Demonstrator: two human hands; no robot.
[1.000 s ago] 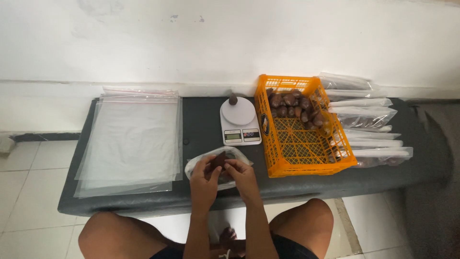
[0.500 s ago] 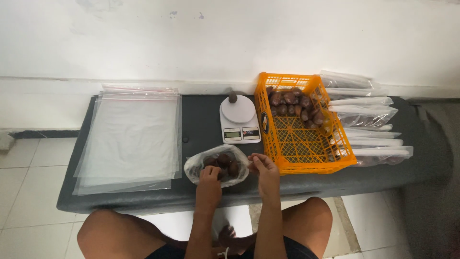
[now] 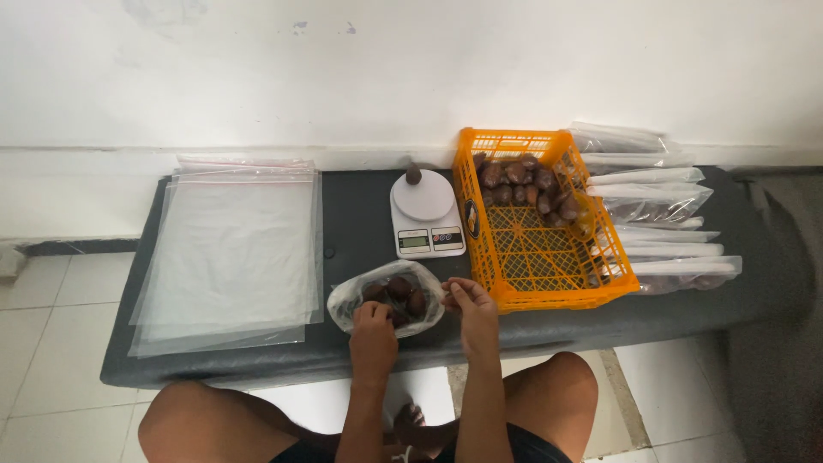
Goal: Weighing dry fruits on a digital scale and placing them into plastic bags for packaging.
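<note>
A clear plastic bag (image 3: 351,297) with several brown fruits (image 3: 399,293) lies on the dark bench in front of me. My left hand (image 3: 374,324) grips the bag's near edge. My right hand (image 3: 470,302) pinches the bag's right rim, fingers closed on the plastic. Behind the bag stands a white kitchen scale (image 3: 426,214) with one brown fruit (image 3: 414,175) at its far edge. An orange plastic crate (image 3: 549,257) to the right holds more brown fruits (image 3: 523,184) at its far end.
A stack of flat clear bags (image 3: 231,249) covers the left part of the dark bench (image 3: 360,206). Several filled or rolled clear bags (image 3: 660,223) lie right of the crate. A white wall runs behind; my knees are below the bench edge.
A second ago both hands held a brown fruit over the bag. It is now in the bag, and my hands have parted to the bag's near edge and right rim.
</note>
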